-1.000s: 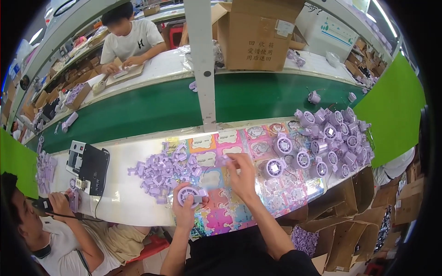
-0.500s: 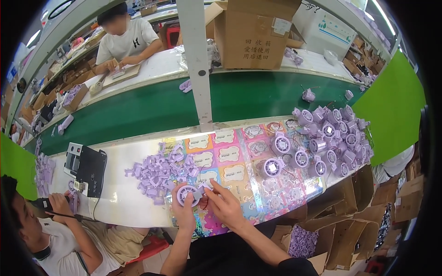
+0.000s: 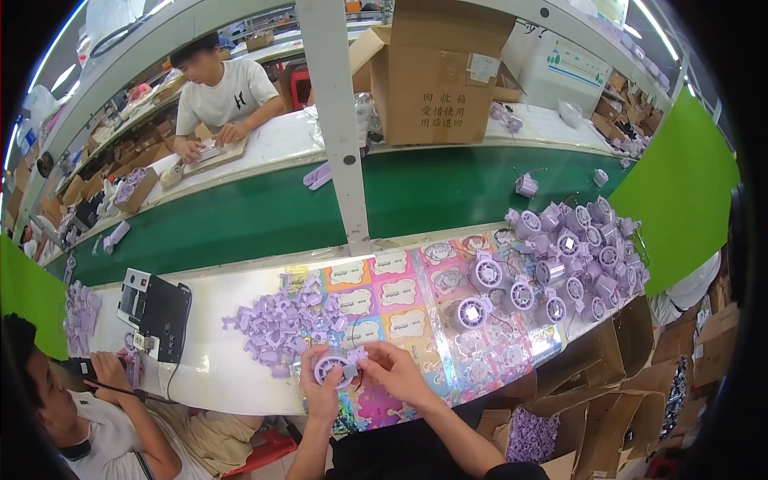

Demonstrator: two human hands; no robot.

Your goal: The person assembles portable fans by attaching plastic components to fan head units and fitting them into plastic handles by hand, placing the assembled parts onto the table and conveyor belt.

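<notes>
My left hand (image 3: 321,394) is closed around a round lilac fan housing (image 3: 326,370) with a spoked front, its thumb lying across the face. A small grey square piece (image 3: 350,372) shows by that thumb. Between the fingertips of my right hand (image 3: 398,378) is a small lilac plastic bracket (image 3: 358,354), held at the housing's upper right edge. Whether the two parts are joined cannot be made out. Just beyond my left hand lies a heap of similar small lilac brackets (image 3: 284,320). Both hands are over a sheet of colourful printed cards (image 3: 412,324).
At right are piled lilac fan housings (image 3: 572,256) with thin wires. A black device (image 3: 164,312) stands left, near a seated person (image 3: 120,416) holding a tool. Beyond the green conveyor belt (image 3: 448,180), another person (image 3: 228,92) works. Cardboard boxes (image 3: 600,416) stand below right.
The view has shifted slightly, so the bench appears lower. My right fingers have changed their grip on the bracket, still beside the housing. The far person's hands have moved apart.
</notes>
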